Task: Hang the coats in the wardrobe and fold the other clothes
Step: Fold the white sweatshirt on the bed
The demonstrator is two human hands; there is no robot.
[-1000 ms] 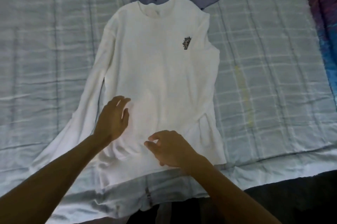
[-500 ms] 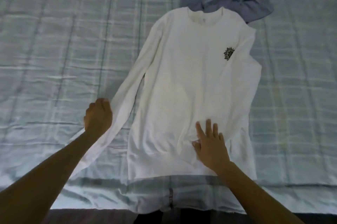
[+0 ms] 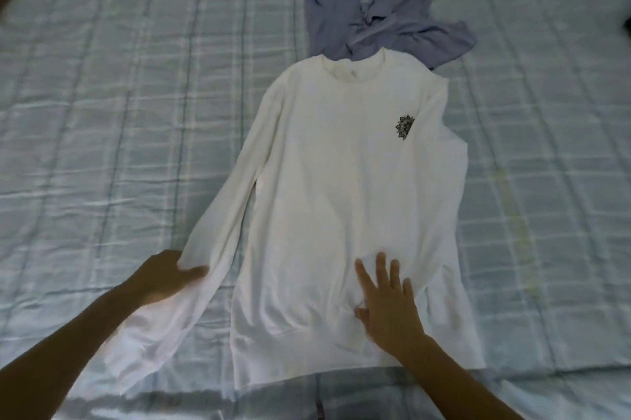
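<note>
On the bed, a pale blue checked quilted cover (image 3: 102, 112) is spreading under everything. A white long-sleeved cotton sweatshirt (image 3: 341, 197) is lying flat on it, front side up, its long axis running away from the person: collar pointing to the far side, hem sitting at the near edge. A crumpled lavender fabric garment (image 3: 386, 27) is lying just beyond the collar, touching it. The sweatshirt's long sleeve (image 3: 218, 231) on the person's left is angling out toward the near-left corner. A second ago both hands were working on the body. Now the left hand (image 3: 160, 279) is out at that sleeve, thumb and fingers curling round its outer edge, while the right hand (image 3: 389, 310) is pressing flat, fingers spread, above the hem. Smoothing looks finished and the sleeve fold is probably starting. A small dark emblem (image 3: 404, 126) is showing on the chest.
</note>
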